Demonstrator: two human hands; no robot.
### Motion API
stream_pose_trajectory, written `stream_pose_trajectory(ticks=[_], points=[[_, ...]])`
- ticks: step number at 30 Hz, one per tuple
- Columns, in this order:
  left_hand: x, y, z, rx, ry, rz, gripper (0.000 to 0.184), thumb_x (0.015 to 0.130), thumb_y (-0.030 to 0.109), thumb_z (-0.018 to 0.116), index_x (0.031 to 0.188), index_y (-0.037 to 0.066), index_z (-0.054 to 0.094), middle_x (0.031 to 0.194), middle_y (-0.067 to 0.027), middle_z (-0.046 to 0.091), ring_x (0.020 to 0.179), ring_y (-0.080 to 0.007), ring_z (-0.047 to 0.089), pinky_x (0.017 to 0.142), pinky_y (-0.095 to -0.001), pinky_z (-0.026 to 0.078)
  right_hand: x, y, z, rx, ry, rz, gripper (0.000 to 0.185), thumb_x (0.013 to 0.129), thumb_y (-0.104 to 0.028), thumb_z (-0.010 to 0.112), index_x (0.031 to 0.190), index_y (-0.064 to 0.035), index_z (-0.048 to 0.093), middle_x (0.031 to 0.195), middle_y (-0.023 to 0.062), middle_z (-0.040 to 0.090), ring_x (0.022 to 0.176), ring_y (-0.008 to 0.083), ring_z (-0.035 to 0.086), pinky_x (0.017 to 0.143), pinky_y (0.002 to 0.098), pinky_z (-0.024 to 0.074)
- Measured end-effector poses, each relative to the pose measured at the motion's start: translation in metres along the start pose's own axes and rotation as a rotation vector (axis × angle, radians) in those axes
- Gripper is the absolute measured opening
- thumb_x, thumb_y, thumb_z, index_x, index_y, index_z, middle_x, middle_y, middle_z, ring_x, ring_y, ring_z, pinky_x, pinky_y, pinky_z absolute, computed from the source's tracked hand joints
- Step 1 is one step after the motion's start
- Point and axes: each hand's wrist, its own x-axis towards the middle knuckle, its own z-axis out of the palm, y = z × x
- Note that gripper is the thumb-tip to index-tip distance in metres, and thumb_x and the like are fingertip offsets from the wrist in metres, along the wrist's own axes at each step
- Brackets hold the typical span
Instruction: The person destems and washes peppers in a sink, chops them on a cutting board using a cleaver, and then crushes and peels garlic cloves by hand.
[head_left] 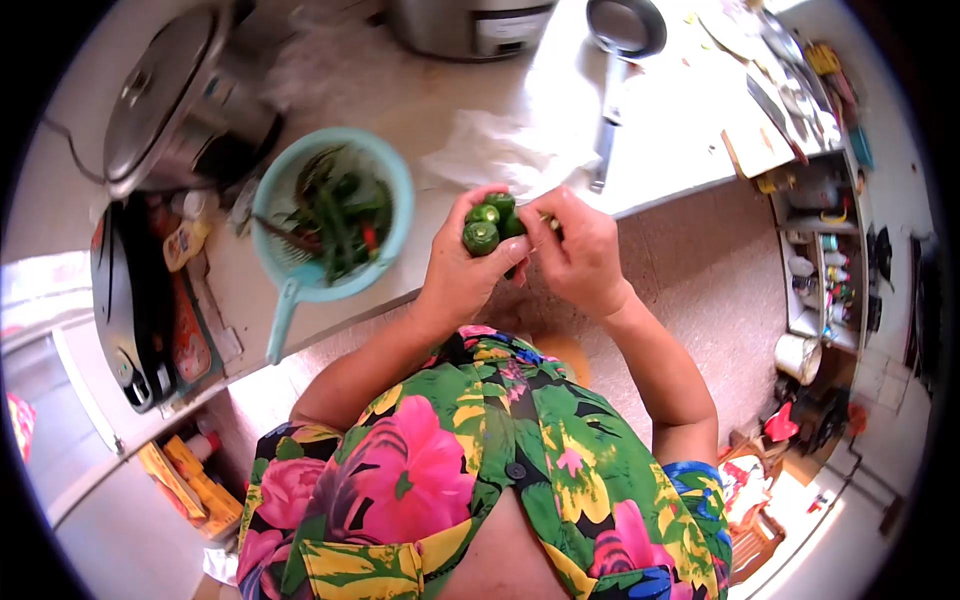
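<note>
Several green peppers (481, 237) are bunched in my left hand (462, 262), whose fingers and thumb wrap round them above the counter's front edge. My right hand (577, 250) is closed in a pinch at the right side of the bunch, against a pepper's stem end; exactly what its fingertips grip is partly hidden. To the left, a light blue plastic strainer (398, 190) with a handle stands on the counter. Long green peppers and a bit of red (370, 238) lie inside it.
A crumpled white plastic bag (500, 150) lies just beyond my hands. A small frying pan (628, 28) points its handle towards me. Large metal cookers (165, 95) stand at the back left. A cutting board (757, 150) and knife are on the right.
</note>
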Motion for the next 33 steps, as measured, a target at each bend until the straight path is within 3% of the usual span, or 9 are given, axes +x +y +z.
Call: stream_pose_trajectory(ticks=[6, 9, 10, 11, 13, 17, 20, 26, 33], points=[[0.035, -0.062, 0.099, -0.417, -0.035, -0.583, 0.035, 0.085, 0.006, 0.057, 0.117, 0.004, 0.044, 0.086, -0.0081, 0.056, 0.065, -0.0156, 0.055, 0.050, -0.0244, 0.047, -0.053, 0.065, -0.108, -0.179, 0.068, -0.159, 0.010, 0.076, 0.002, 0.062, 0.077, -0.0032, 0.054, 0.064, 0.0101, 0.054, 0.051, 0.0220, 0.055, 0.045, 0.0312, 0.0431], [0.052, -0.064, 0.143, -0.558, -0.350, -0.666, 0.042, 0.083, 0.009, 0.060, 0.122, 0.005, 0.044, 0.084, -0.0107, 0.056, 0.065, -0.0159, 0.056, 0.049, -0.0248, 0.047, -0.059, 0.083, -0.154, -0.200, 0.488, 0.119, 0.009, 0.087, -0.008, 0.054, 0.079, -0.0039, 0.053, 0.060, 0.0040, 0.049, 0.048, 0.0102, 0.046, 0.043, 0.0245, 0.0372], [0.056, -0.065, 0.154, -0.471, -0.533, -0.586, 0.051, 0.079, 0.012, 0.064, 0.124, 0.005, 0.042, 0.086, -0.0124, 0.056, 0.065, -0.0167, 0.056, 0.048, -0.0252, 0.048, -0.054, 0.080, -0.173, 0.556, 0.674, 0.629, 0.019, 0.093, -0.014, 0.047, 0.075, -0.0074, 0.049, 0.057, -0.0006, 0.042, 0.046, 0.0062, 0.036, 0.041, 0.0208, 0.0301], [0.062, -0.064, 0.161, -0.492, -0.585, -0.593, 0.054, 0.078, 0.014, 0.065, 0.125, 0.005, 0.040, 0.087, -0.0131, 0.056, 0.065, -0.0172, 0.057, 0.049, -0.0257, 0.048, -0.051, 0.097, -0.196, 0.937, 0.805, 0.724, 0.024, 0.095, -0.017, 0.044, 0.072, -0.0099, 0.044, 0.057, -0.0041, 0.035, 0.045, 0.0045, 0.028, 0.040, 0.0194, 0.0250], [0.076, -0.064, 0.176, -0.508, -0.570, -0.599, 0.062, 0.076, 0.015, 0.067, 0.129, 0.007, 0.036, 0.090, -0.0145, 0.056, 0.066, -0.0184, 0.057, 0.051, -0.0279, 0.049, -0.077, 0.131, -0.222, 1.207, 0.687, 0.669, 0.020, 0.095, -0.018, 0.044, 0.078, -0.0070, 0.046, 0.059, -0.0017, 0.040, 0.046, 0.0057, 0.035, 0.040, 0.0192, 0.0302], [0.116, -0.081, 0.184, -0.579, -0.671, -0.587, 0.064, 0.077, 0.009, 0.063, 0.134, 0.011, 0.032, 0.118, -0.0161, 0.050, 0.101, -0.0295, 0.057, 0.082, -0.0430, 0.052, -0.108, 0.134, -0.240, 1.175, 0.585, 0.762, 0.026, 0.094, -0.023, 0.044, 0.074, -0.0080, 0.046, 0.068, 0.0043, 0.051, 0.055, 0.0111, 0.047, 0.045, 0.0241, 0.0372], [0.131, -0.083, 0.188, -0.671, -0.664, -0.629, 0.064, 0.077, 0.008, 0.063, 0.133, 0.011, 0.033, 0.119, -0.0153, 0.050, 0.102, -0.0295, 0.057, 0.083, -0.0440, 0.052, -0.125, 0.126, -0.247, 1.163, 0.627, 0.794, 0.019, 0.094, -0.019, 0.042, 0.083, -0.0062, 0.050, 0.078, 0.0073, 0.056, 0.067, 0.0152, 0.055, 0.054, 0.0285, 0.0453], [0.142, -0.090, 0.182, -0.511, -0.497, -0.613, 0.067, 0.074, 0.008, 0.068, 0.132, 0.011, 0.035, 0.096, -0.0098, 0.055, 0.076, -0.0186, 0.055, 0.060, -0.0291, 0.047, -0.122, 0.142, -0.247, 1.179, 0.607, 0.850, 0.015, 0.094, -0.017, 0.044, 0.091, -0.0066, 0.053, 0.081, 0.0080, 0.058, 0.064, 0.0134, 0.055, 0.052, 0.0263, 0.0450], [0.113, -0.087, 0.160, -0.349, -0.371, -0.443, 0.063, 0.071, 0.014, 0.070, 0.126, 0.014, 0.040, 0.088, -0.0132, 0.055, 0.061, -0.0184, 0.051, 0.048, -0.0263, 0.038, -0.090, 0.158, -0.232, 0.831, 0.215, 1.048, 0.023, 0.095, -0.026, 0.043, 0.092, -0.0050, 0.053, 0.058, -0.0067, 0.035, 0.045, 0.0015, 0.028, 0.038, 0.0171, 0.0231]])
